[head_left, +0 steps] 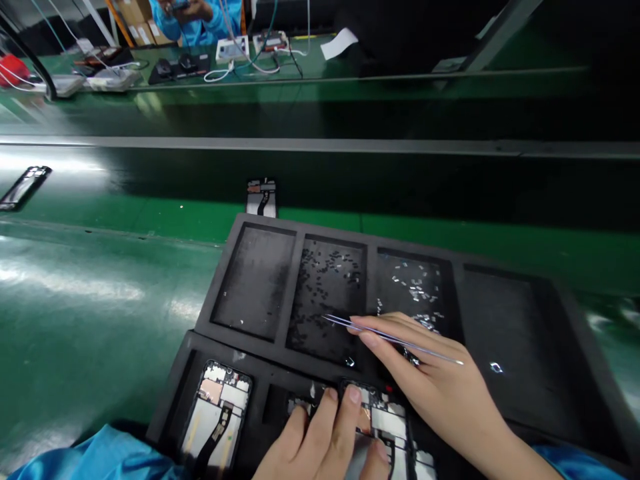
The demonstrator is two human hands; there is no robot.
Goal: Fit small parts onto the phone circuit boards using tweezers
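Left worktop: A slim phone frame lay at the far left of the green worktop, well apart from the hands.
Lower tray: An opened phone sat in the left part of the black lower tray, beside the left hand.
Upper tray: The dark upper tray stood behind, a further phone partly showing past its back edge.
Left hand: The left hand lay over a second opened phone, fingers slightly parted, fingertips on its upper part; whether they gripped it could not be told.
Dark pieces: Tiny dark pieces lay scattered in the second compartment, just beyond the tweezer tips.
Right hand: The fingers of the right hand pinched slim tweezers, tips pointing left over that compartment; contact with a piece could not be told.
Right compartments: Silvery pieces filled part of the third, behind the right hand; a small shiny piece lay in the fourth.
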